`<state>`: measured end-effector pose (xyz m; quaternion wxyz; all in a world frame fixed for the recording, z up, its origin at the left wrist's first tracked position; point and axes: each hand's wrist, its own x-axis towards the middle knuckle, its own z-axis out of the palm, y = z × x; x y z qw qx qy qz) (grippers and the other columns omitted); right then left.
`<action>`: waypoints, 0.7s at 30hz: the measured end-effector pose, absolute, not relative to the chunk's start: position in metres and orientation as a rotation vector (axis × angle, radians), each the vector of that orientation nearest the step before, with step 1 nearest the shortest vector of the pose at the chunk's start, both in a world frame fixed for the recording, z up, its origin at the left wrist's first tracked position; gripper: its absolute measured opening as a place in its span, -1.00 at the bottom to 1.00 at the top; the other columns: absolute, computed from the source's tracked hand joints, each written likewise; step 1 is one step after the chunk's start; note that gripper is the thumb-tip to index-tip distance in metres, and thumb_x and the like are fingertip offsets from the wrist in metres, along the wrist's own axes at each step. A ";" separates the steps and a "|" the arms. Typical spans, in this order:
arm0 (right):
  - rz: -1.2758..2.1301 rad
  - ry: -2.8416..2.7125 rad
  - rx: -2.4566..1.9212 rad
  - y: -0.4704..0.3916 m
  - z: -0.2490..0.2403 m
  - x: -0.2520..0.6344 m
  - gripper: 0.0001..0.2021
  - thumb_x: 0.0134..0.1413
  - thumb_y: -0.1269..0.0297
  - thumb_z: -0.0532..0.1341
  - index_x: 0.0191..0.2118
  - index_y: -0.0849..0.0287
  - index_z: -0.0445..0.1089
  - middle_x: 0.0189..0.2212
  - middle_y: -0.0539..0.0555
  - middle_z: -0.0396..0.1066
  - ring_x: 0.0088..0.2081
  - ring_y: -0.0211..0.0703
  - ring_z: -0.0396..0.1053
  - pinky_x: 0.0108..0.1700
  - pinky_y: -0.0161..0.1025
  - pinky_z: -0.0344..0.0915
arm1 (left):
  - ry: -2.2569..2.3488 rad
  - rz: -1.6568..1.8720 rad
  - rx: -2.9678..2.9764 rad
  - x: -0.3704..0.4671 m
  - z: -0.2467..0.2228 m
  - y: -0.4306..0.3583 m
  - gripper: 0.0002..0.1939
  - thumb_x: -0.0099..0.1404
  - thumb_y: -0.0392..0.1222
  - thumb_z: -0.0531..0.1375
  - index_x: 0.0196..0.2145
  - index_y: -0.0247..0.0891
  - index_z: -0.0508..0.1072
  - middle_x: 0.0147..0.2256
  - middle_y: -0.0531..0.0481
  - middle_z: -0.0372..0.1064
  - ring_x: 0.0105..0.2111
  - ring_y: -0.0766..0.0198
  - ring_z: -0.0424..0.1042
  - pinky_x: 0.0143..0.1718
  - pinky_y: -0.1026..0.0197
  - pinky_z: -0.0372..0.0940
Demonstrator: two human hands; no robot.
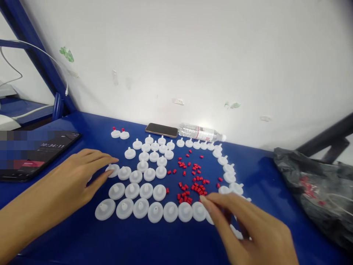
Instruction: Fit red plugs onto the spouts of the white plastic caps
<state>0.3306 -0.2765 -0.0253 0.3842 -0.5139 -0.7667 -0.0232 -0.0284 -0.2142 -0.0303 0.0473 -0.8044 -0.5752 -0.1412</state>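
Several white round plastic caps [146, 173] with small stems lie in rows on the blue table [82, 235]. A pile of small red pieces [194, 182] sits among them. My left hand [79, 176] rests flat, its fingertips touching a white cap [113, 169] at the left of the rows. My right hand [242, 224] reaches in from the lower right, its fingertips pinched together at the near edge of the red pile; whether a red piece is between them I cannot tell. Two white caps [120, 134] with red pieces fitted stand apart at the back left.
A phone [161, 130] and a lying water bottle [200, 133] sit by the white wall. A second phone [35, 154] with a timer screen lies at the left. A crumpled dark plastic bag [317, 191] holding more red pieces is at the right.
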 end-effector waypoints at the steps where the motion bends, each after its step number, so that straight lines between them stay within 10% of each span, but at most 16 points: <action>1: -0.080 -2.027 -1.343 -0.271 -0.023 0.341 -0.80 0.43 0.17 0.23 -0.21 0.00 0.59 -0.37 -0.05 0.63 -0.52 -0.26 0.51 -0.45 -0.34 0.38 | -1.759 -0.421 -2.479 -0.031 -0.033 -0.210 -0.56 0.52 0.06 0.05 0.04 -0.21 0.61 0.03 -0.05 0.63 0.11 0.00 0.50 0.24 -0.06 0.33; 21: -0.171 -2.320 -2.000 -0.214 -0.028 0.386 -0.90 0.33 0.32 0.37 -0.20 0.05 0.68 -0.20 0.06 0.64 -0.08 0.06 0.54 -0.26 -0.12 0.41 | -1.632 -0.683 -2.278 -0.049 -0.068 -0.190 -0.45 0.50 0.22 0.05 -0.02 -0.25 0.64 -0.12 0.04 0.61 -0.06 0.00 0.58 0.13 -0.11 0.38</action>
